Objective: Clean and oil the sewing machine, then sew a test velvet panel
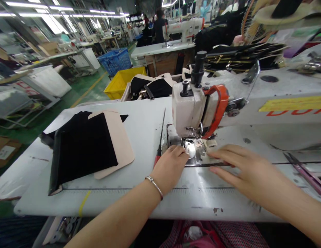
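The white sewing machine (188, 110) stands before me, with an orange guard on its head. My left hand (173, 160), a bangle on its wrist, rests beside the round needle plate (190, 150). Its fingers are bent and bunched at the plate's left edge, and whatever lies under their tips is hidden. To the right of the plate, my right hand (235, 163) has its fingers stretched out and its thumb apart, with nothing seen in it. A pointed tool with a red handle (157, 159) lies just left of my left hand.
Black fabric pieces (84, 148) with a beige panel (120, 137) lie on the table's left. Pink-handled scissors (307, 175) are at the right. Beyond the table stand a yellow bin (124, 81), a blue crate (115, 62) and another sewing machine (184, 29).
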A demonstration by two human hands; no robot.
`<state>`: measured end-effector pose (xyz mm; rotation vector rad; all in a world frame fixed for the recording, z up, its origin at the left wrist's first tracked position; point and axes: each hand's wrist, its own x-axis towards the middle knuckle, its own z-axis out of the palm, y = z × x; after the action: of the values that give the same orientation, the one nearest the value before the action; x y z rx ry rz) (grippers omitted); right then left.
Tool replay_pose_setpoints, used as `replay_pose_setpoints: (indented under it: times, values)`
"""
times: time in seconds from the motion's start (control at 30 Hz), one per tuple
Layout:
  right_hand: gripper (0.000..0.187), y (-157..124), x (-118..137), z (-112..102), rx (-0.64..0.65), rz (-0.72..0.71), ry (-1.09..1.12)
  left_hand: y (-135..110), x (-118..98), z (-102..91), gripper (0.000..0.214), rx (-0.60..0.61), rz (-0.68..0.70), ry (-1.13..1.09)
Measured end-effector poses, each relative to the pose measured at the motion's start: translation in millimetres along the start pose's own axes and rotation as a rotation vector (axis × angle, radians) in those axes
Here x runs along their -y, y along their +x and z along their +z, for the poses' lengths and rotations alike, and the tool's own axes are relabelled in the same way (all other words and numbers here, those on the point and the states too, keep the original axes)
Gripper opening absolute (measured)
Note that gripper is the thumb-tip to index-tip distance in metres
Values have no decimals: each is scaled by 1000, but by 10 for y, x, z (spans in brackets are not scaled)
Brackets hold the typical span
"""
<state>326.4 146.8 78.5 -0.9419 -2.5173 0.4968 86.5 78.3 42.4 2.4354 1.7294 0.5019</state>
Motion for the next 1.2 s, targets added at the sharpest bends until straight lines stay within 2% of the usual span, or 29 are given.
replay_pose_setpoints:
  times: [0.07,0.13,0.23,0.43,0.6,0.77,0.97,1.2]
  values:
    - [42,240,-18,287,65,-3,-114,16,4,9,20,-35,-19,8]
    - [44,432,-45,497,64,30,-174,23,7,9,18,-76,-43,21]
    - [37,557,-72,624,32,56,-193,24,12,1,19,-115,-67,44]
    - [33,543,-64,616,-1,45,-213,22,24,23,16,-150,-3,127]
    - [38,573,-113,667,-27,72,-232,36,10,21,19,-96,49,258]
    - [33,591,-111,698,-51,80,-256,62,-54,-20,24,-74,-18,318]
    - [41,587,-82,731,-79,115,-303,47,-91,-63,26,-66,-4,355]
    - [35,576,-45,700,-36,35,-301,47,-81,-40,27,-13,-81,286]
